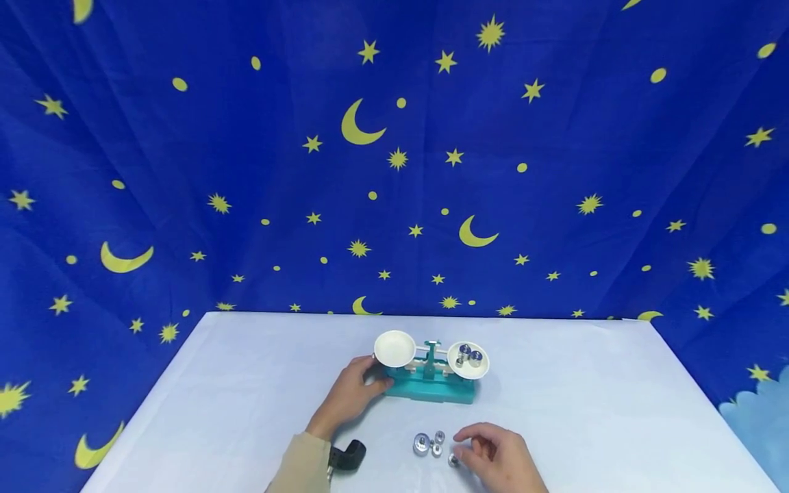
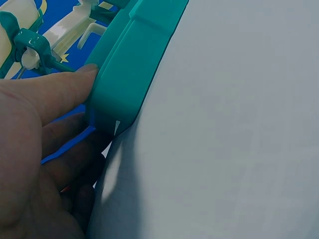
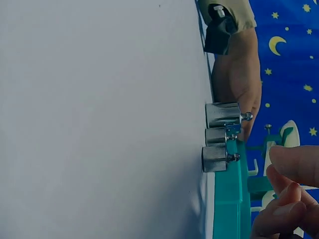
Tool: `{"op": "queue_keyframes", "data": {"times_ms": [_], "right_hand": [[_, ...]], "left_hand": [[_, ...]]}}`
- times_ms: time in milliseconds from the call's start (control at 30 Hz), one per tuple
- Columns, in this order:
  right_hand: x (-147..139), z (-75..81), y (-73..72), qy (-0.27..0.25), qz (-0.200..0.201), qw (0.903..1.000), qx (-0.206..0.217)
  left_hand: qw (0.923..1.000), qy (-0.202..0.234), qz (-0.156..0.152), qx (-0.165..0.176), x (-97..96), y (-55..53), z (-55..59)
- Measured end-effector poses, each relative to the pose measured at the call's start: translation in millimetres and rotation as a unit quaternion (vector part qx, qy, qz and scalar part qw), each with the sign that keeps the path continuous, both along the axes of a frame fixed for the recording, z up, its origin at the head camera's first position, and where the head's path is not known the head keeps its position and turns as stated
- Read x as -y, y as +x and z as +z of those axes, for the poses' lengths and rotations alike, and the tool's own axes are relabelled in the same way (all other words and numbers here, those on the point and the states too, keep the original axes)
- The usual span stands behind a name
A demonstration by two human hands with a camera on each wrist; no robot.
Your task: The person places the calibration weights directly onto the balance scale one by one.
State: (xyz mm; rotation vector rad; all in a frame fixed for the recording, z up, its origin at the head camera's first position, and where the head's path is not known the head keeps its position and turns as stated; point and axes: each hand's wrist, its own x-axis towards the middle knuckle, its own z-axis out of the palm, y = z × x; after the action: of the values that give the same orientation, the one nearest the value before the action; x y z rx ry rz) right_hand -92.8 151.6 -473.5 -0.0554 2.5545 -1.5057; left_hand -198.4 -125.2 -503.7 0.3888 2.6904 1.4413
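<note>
A teal balance scale point(image 1: 429, 387) with two white pans stands on the table. My left hand point(image 1: 353, 392) grips the left end of its base; in the left wrist view the thumb point(image 2: 75, 87) lies along the base's edge. Several metal weights sit in the right pan point(image 1: 456, 372); the left pan point(image 1: 394, 349) tilts toward me. In front of the scale stand a large knobbed weight point(image 1: 422, 445) and smaller ones beside it. My right hand point(image 1: 501, 457) hovers with bent fingers beside a small weight point(image 1: 453, 461). The right wrist view shows nothing held between its fingers point(image 3: 296, 167).
A white cloth covers the table point(image 1: 592, 404). Behind and at both sides hangs a blue curtain point(image 1: 407, 185) with yellow stars and moons. A black device point(image 1: 348, 456) is on my left wrist, by the beige sleeve point(image 1: 301, 465).
</note>
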Motion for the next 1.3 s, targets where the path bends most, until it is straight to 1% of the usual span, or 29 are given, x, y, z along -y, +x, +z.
{"op": "queue_keyframes", "data": {"times_ms": [367, 633, 833, 1067, 1200, 1300], "right_hand": [[-6.9, -6.0, 0.6, -0.014, 0.024, 0.9993, 0.027], [-8.5, -8.7, -1.1, -0.023, 0.041, 0.9968, 0.065], [-7.6, -9.5, -1.5, -0.019, 0.040, 0.9965, 0.070], [-6.8, -12.3, -1.2, -0.005, 0.046, 0.9971, 0.060], [-7.2, -12.9, -1.2, 0.003, 0.050, 0.9967, 0.064], [-7.2, -13.2, -1.4, 0.009, 0.052, 0.9965, 0.064]], "left_hand": [[1.0000, 0.001, 0.001, -0.001, -0.3, 1.0, 1.9], [1.0000, -0.001, 0.005, -0.001, -0.5, 0.9, 1.1], [1.0000, -0.003, 0.006, 0.000, -0.6, -0.2, 1.6], [1.0000, -0.004, 0.002, -0.001, -0.2, -0.9, 0.4], [1.0000, -0.003, 0.004, 0.005, -0.9, -1.2, 0.3], [1.0000, -0.003, 0.003, 0.003, -1.2, -1.2, 0.7]]}}
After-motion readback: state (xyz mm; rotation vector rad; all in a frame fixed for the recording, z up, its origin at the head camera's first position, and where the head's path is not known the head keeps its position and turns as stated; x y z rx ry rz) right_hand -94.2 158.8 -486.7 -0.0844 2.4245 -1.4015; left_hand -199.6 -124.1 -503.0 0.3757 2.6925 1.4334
